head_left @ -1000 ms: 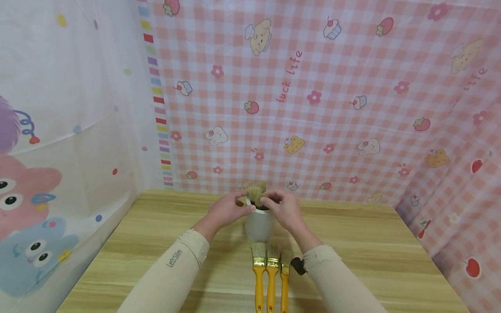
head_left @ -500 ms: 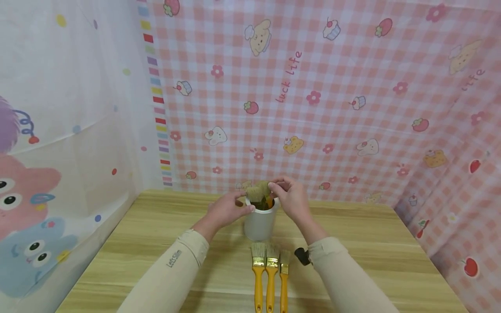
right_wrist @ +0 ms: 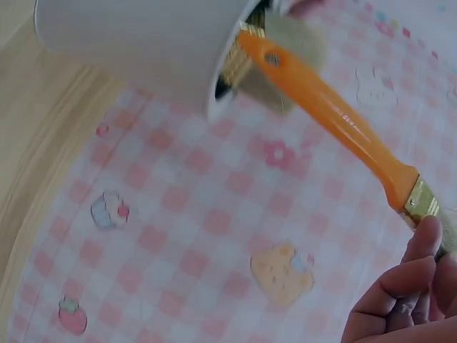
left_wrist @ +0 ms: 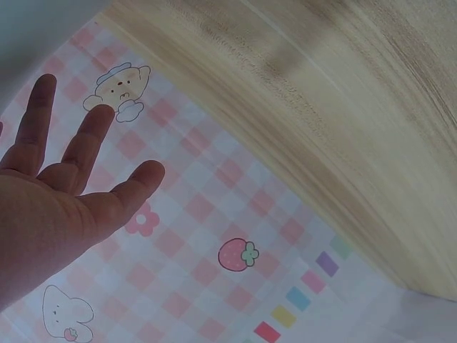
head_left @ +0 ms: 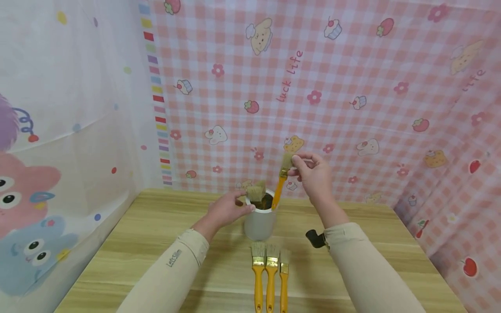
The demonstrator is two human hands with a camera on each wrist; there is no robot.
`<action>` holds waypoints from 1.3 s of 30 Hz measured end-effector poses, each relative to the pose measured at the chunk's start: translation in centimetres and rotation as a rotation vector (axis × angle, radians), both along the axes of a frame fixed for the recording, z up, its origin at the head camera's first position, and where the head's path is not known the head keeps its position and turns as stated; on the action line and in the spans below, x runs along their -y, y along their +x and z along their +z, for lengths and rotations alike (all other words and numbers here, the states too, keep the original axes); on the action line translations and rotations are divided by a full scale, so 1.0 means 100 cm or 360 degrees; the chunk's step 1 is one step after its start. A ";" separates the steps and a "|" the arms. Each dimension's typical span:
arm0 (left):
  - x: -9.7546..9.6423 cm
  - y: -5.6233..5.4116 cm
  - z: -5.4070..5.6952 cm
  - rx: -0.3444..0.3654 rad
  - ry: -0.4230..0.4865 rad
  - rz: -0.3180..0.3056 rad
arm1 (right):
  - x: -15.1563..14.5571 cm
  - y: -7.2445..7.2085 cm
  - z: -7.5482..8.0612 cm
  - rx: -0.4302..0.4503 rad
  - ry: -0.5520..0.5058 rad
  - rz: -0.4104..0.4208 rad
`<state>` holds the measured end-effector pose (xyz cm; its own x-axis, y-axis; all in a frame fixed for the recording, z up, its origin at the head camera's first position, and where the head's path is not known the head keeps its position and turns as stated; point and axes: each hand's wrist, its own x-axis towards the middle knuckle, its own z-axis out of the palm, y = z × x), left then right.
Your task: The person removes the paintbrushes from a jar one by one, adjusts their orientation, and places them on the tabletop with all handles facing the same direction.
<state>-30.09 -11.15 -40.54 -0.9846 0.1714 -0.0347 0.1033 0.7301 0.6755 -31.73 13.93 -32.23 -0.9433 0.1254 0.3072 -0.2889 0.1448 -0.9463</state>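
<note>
In the head view a white cup [head_left: 260, 226] stands upright near the table's back edge. Bristle-up paintbrushes [head_left: 256, 194] stick out of it. My left hand [head_left: 227, 211] holds the cup's rim at the left with thumb and index finger; its other fingers stick out loosely in the left wrist view. My right hand [head_left: 315, 176] pinches another paintbrush [head_left: 279, 190] at its bristles and metal band, up and right of the cup. The orange handle hangs down, its end overlapping the rim. In the right wrist view, that handle [right_wrist: 335, 118] slants across the cup's mouth.
Three orange-handled paintbrushes [head_left: 270, 278] lie side by side on the wooden table [head_left: 156, 243], in front of the cup, bristles toward it. A pink checked cloth [head_left: 313, 113] hangs right behind the table. A black device [head_left: 315, 239] sits at the right wrist.
My right hand has moved up and to the right from the cup, drawing one paintbrush upward so that its handle shows. The left hand has stayed at the rim.
</note>
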 end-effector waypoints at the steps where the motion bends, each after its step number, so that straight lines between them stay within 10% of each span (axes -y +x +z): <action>1: 0.000 0.000 0.000 0.0001 0.0006 0.0003 | -0.005 0.000 0.003 0.0048 -0.0014 -0.0011; 7: 0.001 0.000 -0.001 -0.0001 0.0004 0.0014 | -0.038 0.002 -0.003 0.0440 0.0119 -0.0028; 15: 0.000 -0.002 -0.003 -0.0007 -0.0007 0.0000 | -0.077 0.017 -0.066 0.0868 0.0428 0.0099; 25: 0.001 -0.002 -0.003 -0.0005 0.0011 -0.0007 | -0.077 0.050 -0.130 0.1060 0.0527 0.0171; 39: 0.001 -0.005 -0.004 -0.0004 -0.0006 -0.0011 | -0.069 0.072 -0.164 0.1193 0.0490 0.0132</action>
<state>-30.55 -11.22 -40.93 -0.9835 0.1781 -0.0330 0.1099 0.7318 0.6726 -24.51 20.79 -48.65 -0.9145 0.0590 -0.4001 0.3842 0.4358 -0.8139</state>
